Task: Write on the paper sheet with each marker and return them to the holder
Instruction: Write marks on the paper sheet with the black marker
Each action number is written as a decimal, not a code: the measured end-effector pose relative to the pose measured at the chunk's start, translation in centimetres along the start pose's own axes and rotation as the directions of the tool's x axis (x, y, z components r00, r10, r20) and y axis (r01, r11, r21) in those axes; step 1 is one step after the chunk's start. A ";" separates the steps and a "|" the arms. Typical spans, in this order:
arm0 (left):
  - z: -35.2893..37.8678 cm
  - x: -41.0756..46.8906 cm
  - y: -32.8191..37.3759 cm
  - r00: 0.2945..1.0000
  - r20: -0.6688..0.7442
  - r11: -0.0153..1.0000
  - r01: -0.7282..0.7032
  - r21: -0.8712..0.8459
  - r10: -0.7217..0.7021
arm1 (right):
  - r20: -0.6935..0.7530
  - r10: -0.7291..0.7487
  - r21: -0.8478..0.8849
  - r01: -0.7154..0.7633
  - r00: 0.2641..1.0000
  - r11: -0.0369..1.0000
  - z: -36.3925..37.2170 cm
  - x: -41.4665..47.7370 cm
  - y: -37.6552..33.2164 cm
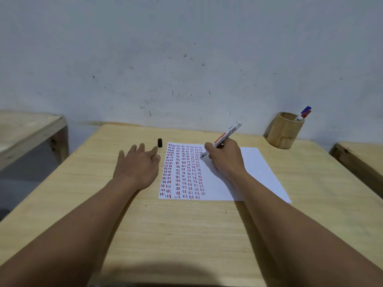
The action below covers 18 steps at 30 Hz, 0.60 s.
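The marker [226,136] is gripped in the right hand [224,157], tip on the paper [257,168], its long axis tilted toward 1 o'clock. The cap [160,142] is stood at about 1 o'clock from the open left hand [137,162], just beside its fingertips, so recapping is probably left-hand work. The holder [284,131] is parked at 2 o'clock on the counter [186,235].

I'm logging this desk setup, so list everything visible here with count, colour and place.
Table: one, light wood, centre.
Paper sheet: one, white with red, blue and black dashes on its left half, on the table.
Marker: one, white barrel, uncapped, tip on the sheet.
Cap: one, black, upright beyond the sheet's far left corner.
Holder: one, wooden, far right.
Markers in holder: two, blue and red caps.
Side tables: two, wood, either edge.
Wall: grey, behind.
Left hand: empty, flat near the cap.
Right hand: holding the marker.
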<state>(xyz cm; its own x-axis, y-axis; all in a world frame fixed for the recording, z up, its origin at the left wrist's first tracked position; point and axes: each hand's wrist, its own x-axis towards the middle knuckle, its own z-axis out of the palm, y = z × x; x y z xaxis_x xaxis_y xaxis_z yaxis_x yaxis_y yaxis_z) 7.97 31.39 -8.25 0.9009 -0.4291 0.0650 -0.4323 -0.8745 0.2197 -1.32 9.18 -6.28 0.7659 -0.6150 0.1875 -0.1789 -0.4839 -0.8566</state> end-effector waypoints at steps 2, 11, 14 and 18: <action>0.1 0.1 -0.1 1.000 -0.001 1.000 -0.010 0.014 0.010 | 0.004 -0.011 -0.025 0.011 1.000 1.000 0.3 0.2 0.2; 0.3 0.0 -0.1 1.000 -0.012 1.000 -0.002 0.025 0.003 | 0.041 -0.045 -0.093 0.048 0.998 0.995 0.6 0.3 0.6; 0.2 -0.1 -0.1 1.000 -0.014 1.000 0.001 0.022 -0.001 | 0.042 -0.041 -0.101 0.045 0.998 0.994 0.7 0.3 0.6; 0.2 -0.2 -0.1 1.000 -0.015 1.000 0.000 0.022 0.000 | 0.041 -0.040 -0.107 0.045 0.998 0.993 0.7 0.4 0.5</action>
<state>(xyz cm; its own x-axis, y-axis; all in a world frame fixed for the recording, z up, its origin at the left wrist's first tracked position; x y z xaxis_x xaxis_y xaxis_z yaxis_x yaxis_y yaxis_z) 7.81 31.48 -8.45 0.9014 -0.4256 0.0800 -0.4328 -0.8794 0.1983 -0.70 9.14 -7.03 0.7974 -0.5686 0.2020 -0.2097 -0.5750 -0.7909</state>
